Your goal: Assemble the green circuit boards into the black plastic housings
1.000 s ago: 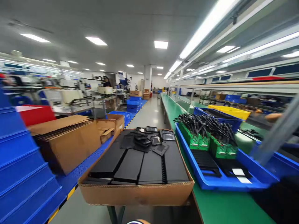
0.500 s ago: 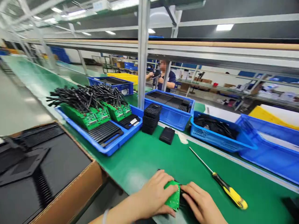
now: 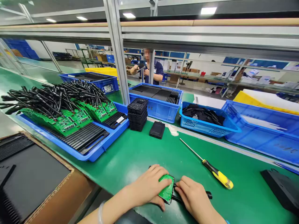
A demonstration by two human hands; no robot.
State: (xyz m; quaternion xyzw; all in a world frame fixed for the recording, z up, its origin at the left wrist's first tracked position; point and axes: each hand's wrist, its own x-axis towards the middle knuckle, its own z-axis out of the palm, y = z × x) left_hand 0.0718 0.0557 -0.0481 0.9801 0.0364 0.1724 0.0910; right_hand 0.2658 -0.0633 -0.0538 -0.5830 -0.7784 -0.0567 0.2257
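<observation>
My left hand (image 3: 154, 186) grips a green circuit board (image 3: 166, 189) that sits in a black housing, its thumb lying across the board. At the board's right side, my right hand (image 3: 192, 194) is closed on black cables (image 3: 178, 198); a black cable end sticks out to the right of this hand. Up and to the right, a yellow and black screwdriver (image 3: 217, 174) lies on the green table (image 3: 135, 152). A single black case (image 3: 157, 130) rests beyond my hands, beside a stack of black cases (image 3: 137, 115).
A blue tray (image 3: 93, 154) at left holds green boards with black cables. Behind are blue bins (image 3: 163, 110) and a light blue basket (image 3: 203, 126) of black parts. A cardboard box (image 3: 77, 189) stands at lower left, a black part (image 3: 280, 189) at right. A person (image 3: 157, 70) is across the table.
The view has turned right and down, so the trays and screwdriver appear further left. My hands still hold the board and cables, and more of the black part at right shows.
</observation>
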